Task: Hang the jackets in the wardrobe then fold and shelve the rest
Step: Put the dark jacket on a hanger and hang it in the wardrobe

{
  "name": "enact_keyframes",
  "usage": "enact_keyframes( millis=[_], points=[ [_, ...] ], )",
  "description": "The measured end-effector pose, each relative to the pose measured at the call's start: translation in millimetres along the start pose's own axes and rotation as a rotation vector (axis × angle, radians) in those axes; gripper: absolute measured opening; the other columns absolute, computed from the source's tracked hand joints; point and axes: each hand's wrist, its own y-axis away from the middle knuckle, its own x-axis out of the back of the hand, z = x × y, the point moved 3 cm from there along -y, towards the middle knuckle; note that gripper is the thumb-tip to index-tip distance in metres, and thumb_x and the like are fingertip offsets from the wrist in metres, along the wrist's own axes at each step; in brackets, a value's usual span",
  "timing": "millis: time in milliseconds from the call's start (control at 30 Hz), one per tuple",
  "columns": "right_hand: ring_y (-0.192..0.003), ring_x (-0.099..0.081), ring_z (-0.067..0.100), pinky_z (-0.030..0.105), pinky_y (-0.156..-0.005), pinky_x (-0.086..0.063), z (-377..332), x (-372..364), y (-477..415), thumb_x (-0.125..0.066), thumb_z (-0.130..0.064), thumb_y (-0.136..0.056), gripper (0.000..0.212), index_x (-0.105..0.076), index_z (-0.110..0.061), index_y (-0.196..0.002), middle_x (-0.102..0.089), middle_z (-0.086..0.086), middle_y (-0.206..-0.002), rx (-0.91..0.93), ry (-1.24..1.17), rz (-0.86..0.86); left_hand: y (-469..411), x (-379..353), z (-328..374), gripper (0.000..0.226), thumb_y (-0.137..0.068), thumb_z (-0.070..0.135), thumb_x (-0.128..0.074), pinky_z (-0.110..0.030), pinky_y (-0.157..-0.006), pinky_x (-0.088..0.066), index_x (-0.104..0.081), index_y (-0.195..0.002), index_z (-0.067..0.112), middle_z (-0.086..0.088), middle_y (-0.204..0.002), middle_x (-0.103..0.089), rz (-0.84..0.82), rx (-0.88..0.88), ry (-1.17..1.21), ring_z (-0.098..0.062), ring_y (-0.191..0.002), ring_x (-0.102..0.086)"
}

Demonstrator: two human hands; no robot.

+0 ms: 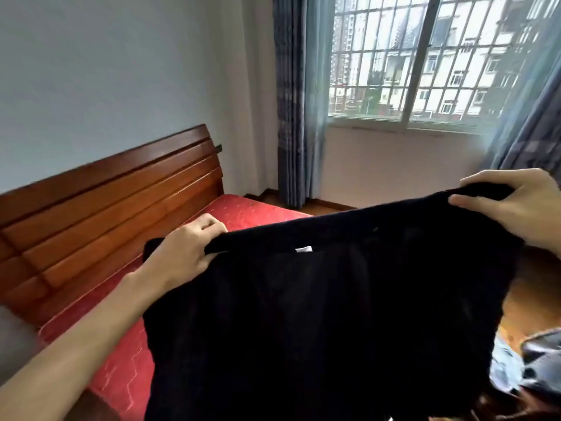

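A black soft fabric garment (318, 314) is gripped at its top edge by the left hand (182, 250) and right hand (516, 205), fingers curled, spread between them above a red quilted mattress (121, 369).

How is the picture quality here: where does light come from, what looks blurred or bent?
Head view: daylight enters by the barred window; the black garment gripped by the left hand and right hand is too dark to show folds; clothes at lower right are blurred; wide-angle distortion slants the curtain at right.

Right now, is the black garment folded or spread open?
Spread open. The left hand and right hand grip the black garment by its top edge, stretched wide; it hangs down full-width, white label showing.
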Motion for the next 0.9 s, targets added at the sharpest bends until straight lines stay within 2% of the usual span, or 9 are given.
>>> enact_keyframes(
  millis=[100,167,267,400,567,633,700,800,900],
  points=[
    [-0.077,-0.065,-0.008,-0.004,-0.074,-0.042,-11,-32,-3,-0.082,-0.04,-0.071,0.013,-0.07,-0.042,-0.074,-0.07,-0.029,-0.081,0.067,0.0,-0.093,54,13,-8,0.031,-0.084,0.01,-0.073,-0.041,-0.071,-0.059,-0.065,-0.112,0.023,0.003,-0.106,-0.063,-0.008,0.256,-0.22,-0.027,-0.083,-0.07],
    [-0.079,-0.066,-0.001,-0.004,-0.071,-0.039,-23,-59,-1,-0.081,-0.042,-0.074,0.01,-0.071,-0.041,-0.078,-0.071,-0.023,-0.077,0.113,0.022,-0.153,89,18,-2,0.026,-0.084,0.006,-0.065,-0.043,-0.071,-0.057,-0.067,-0.103,0.024,-0.002,-0.094,-0.07,-0.091,0.44,-0.276,-0.032,-0.084,-0.071],
    [-0.076,-0.066,0.0,0.0,-0.07,-0.043,-38,-98,10,-0.08,-0.035,-0.078,0.007,-0.073,-0.034,-0.079,-0.072,-0.019,-0.075,0.153,-0.111,-0.114,145,40,10,0.018,-0.087,0.007,-0.065,-0.032,-0.067,-0.049,-0.069,-0.084,0.025,0.001,-0.074,-0.07,-0.125,0.675,-0.196,-0.026,-0.079,-0.07],
    [-0.086,-0.069,0.014,0.023,-0.088,-0.05,-79,-153,24,-0.081,-0.036,-0.078,0.018,-0.078,-0.022,-0.09,-0.074,-0.006,-0.082,0.16,-0.181,-0.199,206,96,27,0.03,-0.092,0.029,-0.071,-0.031,-0.067,-0.042,-0.062,-0.063,0.032,0.005,-0.069,-0.061,-0.181,0.958,-0.174,-0.028,-0.084,-0.068],
    [-0.074,-0.065,0.013,0.025,-0.08,-0.048,-160,-206,62,-0.078,-0.036,-0.081,0.022,-0.078,-0.015,-0.088,-0.068,-0.006,-0.072,0.203,-0.302,-0.312,265,130,67,0.026,-0.093,0.029,-0.067,-0.031,-0.074,-0.051,-0.074,-0.093,0.004,-0.011,-0.097,-0.076,-0.343,1.305,0.042,-0.022,-0.082,-0.068],
    [-0.067,-0.067,0.013,0.028,-0.073,-0.055,-195,-221,87,-0.078,-0.036,-0.08,0.02,-0.077,-0.016,-0.079,-0.069,-0.006,-0.069,0.216,-0.359,-0.4,285,143,93,0.024,-0.092,0.018,-0.065,-0.029,-0.066,-0.053,-0.072,-0.1,-0.004,-0.016,-0.097,-0.075,-0.262,1.447,0.224,-0.023,-0.073,-0.069],
    [-0.065,-0.071,0.019,0.033,-0.066,-0.061,-232,-232,113,-0.079,-0.036,-0.078,0.022,-0.077,-0.014,-0.077,-0.073,0.0,-0.07,0.203,-0.428,-0.513,304,157,118,0.022,-0.093,0.01,-0.063,-0.028,-0.064,-0.059,-0.073,-0.102,-0.008,-0.019,-0.097,-0.077,-0.064,1.541,0.436,-0.024,-0.07,-0.072],
    [-0.065,-0.072,0.024,0.042,-0.06,-0.062,-291,-236,169,-0.078,-0.037,-0.075,0.029,-0.074,-0.009,-0.074,-0.074,0.006,-0.071,0.254,-0.515,-0.657,334,171,153,0.02,-0.096,0.02,-0.065,-0.024,-0.058,-0.06,-0.076,-0.094,0.003,-0.009,-0.083,-0.079,0.183,1.587,0.652,-0.017,-0.068,-0.075],
    [-0.065,-0.071,0.017,0.035,-0.058,-0.06,-351,-224,244,-0.076,-0.034,-0.076,0.023,-0.073,-0.012,-0.073,-0.073,0.002,-0.07,0.382,-0.597,-0.795,368,181,183,0.036,-0.095,0.038,-0.066,-0.025,-0.066,-0.06,-0.073,-0.104,0.005,-0.005,-0.091,-0.079,0.407,1.591,0.722,-0.015,-0.077,-0.076]
  ],
)
